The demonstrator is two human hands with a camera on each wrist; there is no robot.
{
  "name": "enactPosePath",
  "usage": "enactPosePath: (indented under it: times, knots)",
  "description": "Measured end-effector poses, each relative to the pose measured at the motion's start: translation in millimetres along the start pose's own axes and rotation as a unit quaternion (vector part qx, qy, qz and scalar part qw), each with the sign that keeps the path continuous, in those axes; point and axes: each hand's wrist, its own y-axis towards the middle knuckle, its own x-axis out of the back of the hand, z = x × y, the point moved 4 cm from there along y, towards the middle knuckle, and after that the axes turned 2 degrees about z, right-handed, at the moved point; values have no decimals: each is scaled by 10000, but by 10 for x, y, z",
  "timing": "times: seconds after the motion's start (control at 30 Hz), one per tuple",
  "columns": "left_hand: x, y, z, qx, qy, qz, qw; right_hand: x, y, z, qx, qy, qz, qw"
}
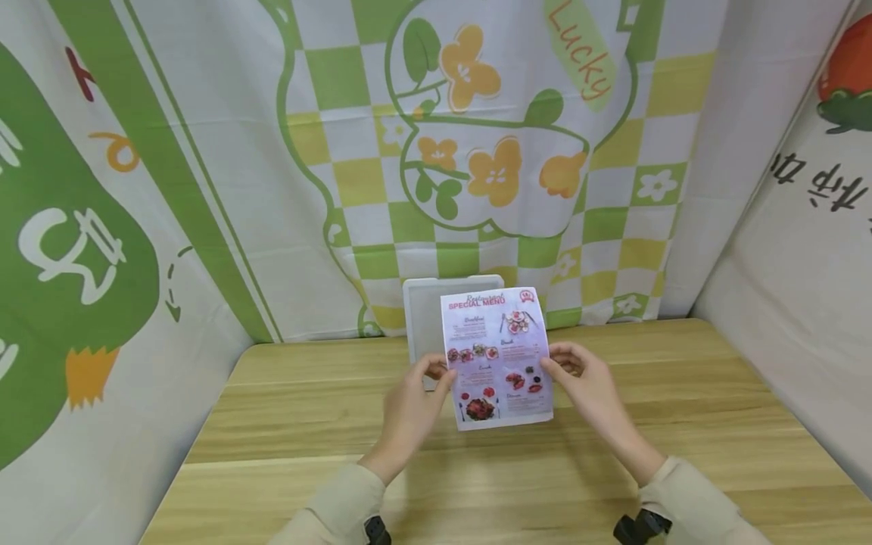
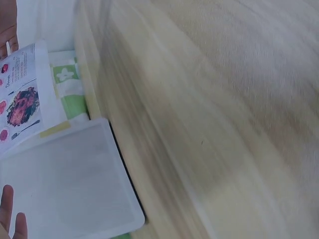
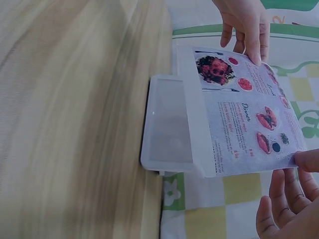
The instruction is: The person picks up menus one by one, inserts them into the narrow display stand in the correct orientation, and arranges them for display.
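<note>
A printed restaurant menu sheet (image 1: 497, 359) is held up over the table, its printed side toward the head camera. My left hand (image 1: 417, 412) pinches its left edge between thumb and fingers. On the opposite edge, my right hand (image 1: 599, 393) pinches the paper with the thumb in front. Behind the sheet a white-framed board (image 1: 422, 318) with a pale grey face leans upright near the back cloth, partly covered by the paper. In the right wrist view the menu (image 3: 244, 119) stands clear of the table surface, and the board (image 3: 169, 122) shows beside its lower edge.
The wooden table (image 1: 293, 424) reaches back to a hanging cloth (image 1: 354, 159) with green and yellow checks and flowers. Printed cloths also hang at the left (image 1: 75, 250) and right (image 1: 797, 250) sides. Dark wrist devices (image 1: 640, 526) sit by the beige sleeves (image 1: 695, 499).
</note>
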Motion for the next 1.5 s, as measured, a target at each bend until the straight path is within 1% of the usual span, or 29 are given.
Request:
enactPosePath:
  times: [0.23,0.47,0.6,0.7,0.83,1.03,1.23,1.5]
  knots:
    - [174,118,-11,-57,171,-148,9997,-98,170,150,273,150,-41,9995]
    - [309,257,-24,-184,271,-355,9988,-181,308,282,594,136,-121,9981]
    - [385,345,-28,-228,304,-551,9978,-229,405,348,648,265,-201,9973]
    - [440,418,-37,-337,314,-706,9964,-269,483,398,610,391,-264,9970]
    - [498,525,-63,-468,366,-824,9948,-292,569,479,586,526,-373,9962]
    - [563,674,-114,-409,422,-916,9941,-287,689,571,673,555,-440,9952]
    - [615,783,-171,-375,416,-974,9937,-277,802,634,740,656,-541,9936]
    - [607,947,-254,-376,461,-1107,9921,-238,970,727,798,743,-715,9915]
